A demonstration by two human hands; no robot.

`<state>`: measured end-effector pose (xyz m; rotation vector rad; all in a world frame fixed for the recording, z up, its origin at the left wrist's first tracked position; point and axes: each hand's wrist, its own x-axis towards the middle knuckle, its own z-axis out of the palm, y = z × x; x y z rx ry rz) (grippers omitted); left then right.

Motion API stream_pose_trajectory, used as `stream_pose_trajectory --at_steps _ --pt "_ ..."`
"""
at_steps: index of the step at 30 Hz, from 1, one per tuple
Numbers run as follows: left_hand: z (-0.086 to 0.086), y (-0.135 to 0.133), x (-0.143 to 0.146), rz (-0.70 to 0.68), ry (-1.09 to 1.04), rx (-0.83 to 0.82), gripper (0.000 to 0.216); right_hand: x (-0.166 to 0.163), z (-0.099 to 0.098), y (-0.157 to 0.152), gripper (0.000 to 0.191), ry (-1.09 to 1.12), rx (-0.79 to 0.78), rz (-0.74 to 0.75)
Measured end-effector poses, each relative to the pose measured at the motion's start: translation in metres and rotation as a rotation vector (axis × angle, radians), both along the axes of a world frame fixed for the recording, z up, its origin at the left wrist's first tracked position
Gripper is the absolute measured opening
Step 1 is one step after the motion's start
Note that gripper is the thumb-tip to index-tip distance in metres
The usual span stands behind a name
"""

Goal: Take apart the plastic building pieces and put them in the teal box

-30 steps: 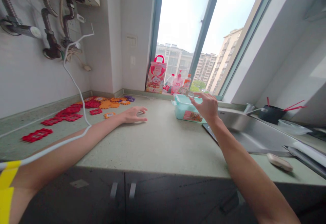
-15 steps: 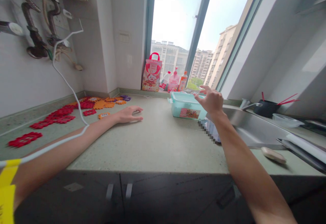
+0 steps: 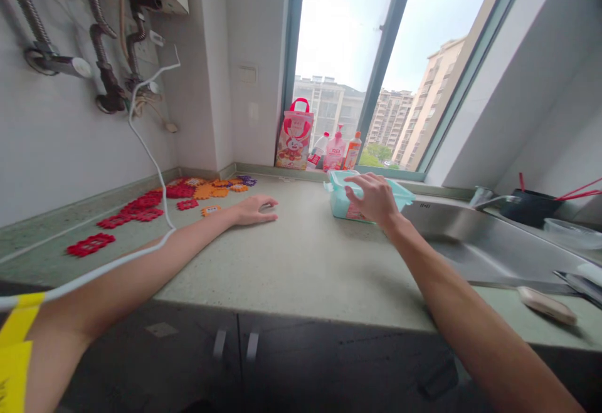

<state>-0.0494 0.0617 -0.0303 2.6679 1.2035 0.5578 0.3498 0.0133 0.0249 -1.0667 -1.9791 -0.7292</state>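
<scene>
A teal plastic box [image 3: 350, 203] sits on the pale green counter [image 3: 301, 262], just left of the steel sink [image 3: 470, 237] and in front of the window sill. The right hand [image 3: 371, 198] lies over the box's near right part, palm down, fingers spread and loosely curved, touching or all but touching its lid; whether it grips the box cannot be told. The right forearm runs straight from the lower right corner up to the box.

The left hand [image 3: 254, 209] rests well to the left of the box, flat on the counter, palm down, fingers relaxed and grasping nothing. Its arm stretches out from the lower left, with a yellow sleeve edge at the picture's corner.

Farther left of the box, red, orange and purple plastic tiles [image 3: 141, 209] lie scattered along the wall. Behind the box, on the sill, stand a pink bag with a rabbit picture [image 3: 295, 137] and three bottles [image 3: 336, 151]. The box carries a pink label on its front, and the bottles have labels too, but none of the writing can be read.
</scene>
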Motion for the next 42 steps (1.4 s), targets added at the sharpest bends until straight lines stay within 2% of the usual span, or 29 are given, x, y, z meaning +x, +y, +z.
stream_pose_trajectory --at_steps 3,6,10,16,18,24,29,31,35,37,39,42 --pt "-0.001 0.001 -0.001 0.014 0.052 0.039 0.07 -0.03 -0.019 -0.003 0.026 -0.137 -0.128 0.245" --pt "-0.001 0.004 -0.003 0.055 0.114 0.071 0.07 -0.053 -0.038 -0.003 0.027 -0.233 -0.292 0.4" --pt "-0.002 0.009 -0.011 0.183 0.169 0.123 0.074 -0.063 -0.054 0.001 0.026 -0.291 -0.401 0.427" --pt "-0.002 0.012 -0.026 0.584 0.182 0.09 0.098 -0.057 -0.057 0.003 0.024 -0.268 -0.42 0.414" --pt "-0.003 0.013 -0.032 0.652 0.16 0.085 0.104 -0.058 -0.058 0.002 0.023 -0.273 -0.426 0.419" --pt "-0.004 0.016 -0.039 0.646 0.153 0.059 0.108 -0.067 -0.066 0.001 0.026 -0.258 -0.449 0.388" --pt "-0.004 0.017 -0.045 0.645 0.087 0.029 0.096 -0.069 -0.07 0.001 0.025 -0.214 -0.48 0.373" --pt "-0.002 0.016 -0.046 0.574 0.036 0.054 0.087 -0.067 -0.071 0.001 0.025 -0.209 -0.486 0.357" --pt "0.004 0.007 -0.039 0.274 -0.021 0.226 0.07 -0.066 -0.072 -0.002 0.024 -0.212 -0.494 0.267" --pt "0.008 -0.001 -0.034 0.178 -0.015 0.292 0.066 -0.066 -0.072 -0.003 0.024 -0.21 -0.496 0.238" --pt "0.014 -0.01 -0.031 0.178 0.011 0.321 0.063 -0.066 -0.071 -0.005 0.024 -0.206 -0.494 0.234" --pt "0.026 -0.025 -0.041 0.271 0.039 0.348 0.058 -0.066 -0.07 -0.005 0.025 -0.192 -0.493 0.242"
